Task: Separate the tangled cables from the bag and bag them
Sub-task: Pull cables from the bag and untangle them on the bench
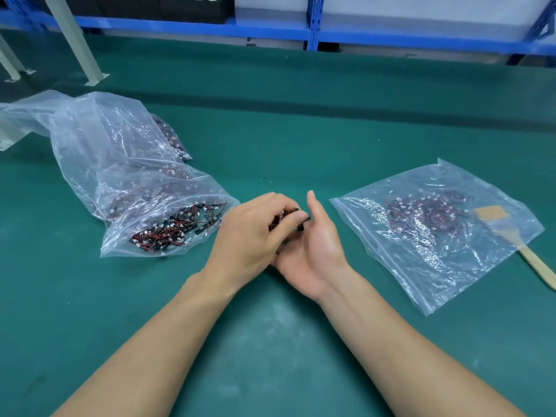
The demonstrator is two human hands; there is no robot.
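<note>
Nearest the camera, both bare forearms reach forward over the green mat [270, 332] and meet at its middle. The left hand [252, 236] is curled knuckles-up, its fingertips pinching a small clump of red-and-black cables [284, 219]. The right hand [316, 245] lies just under and beside it, palm turned inward and thumb straight up. It is spread like a tray, probably to catch or steady the wires as they are teased apart. Its fingers are mostly hidden behind the left hand.

To the left, an open bag [120, 246] lies on its side with its mouth facing the hands, so that more can be drawn out easily. The tangled cables [171, 230] in it spill toward the opening. It rests against a larger clear bag [87, 136] holding more packets.

To the right, well apart from that supply, a zip bag [436, 275] lies flat with a heap of cables [427, 215] inside. It is likely the receiving bag, kept on the opposite side to avoid mixing. A wooden-handled brush [532, 260] lies partly under its far corner.

Beyond the table's edge stands blue shelving [313, 28].
</note>
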